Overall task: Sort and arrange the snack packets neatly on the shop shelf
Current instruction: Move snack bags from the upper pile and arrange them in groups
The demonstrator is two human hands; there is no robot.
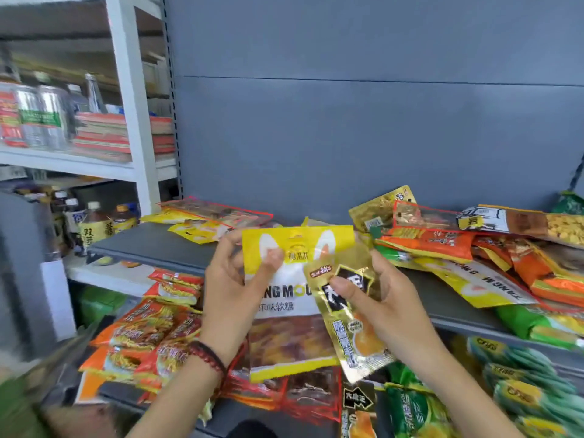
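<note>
My left hand (235, 279) grips the upper left of a large yellow-and-white packet (284, 298) with a clear window, thumb on its front. My right hand (376, 295) pinches a gold packet (354, 327) with black lettering, held upright and overlapping the yellow packet's right edge. Both are held in front of the grey shelf (164, 248). A jumbled heap of orange, yellow and green packets (474, 263) lies on the shelf's right side. A few yellow and red-edged packets (215, 219) lie at its left back.
Orange noodle packets (151, 333) and red-edged packets (284, 393) crowd the lower shelf, with green packets (512, 374) to the right. Bottles (94, 222) stand at the left below a white rack (126, 90) holding bottles and stacked boxes. A grey back panel (347, 137) rises behind.
</note>
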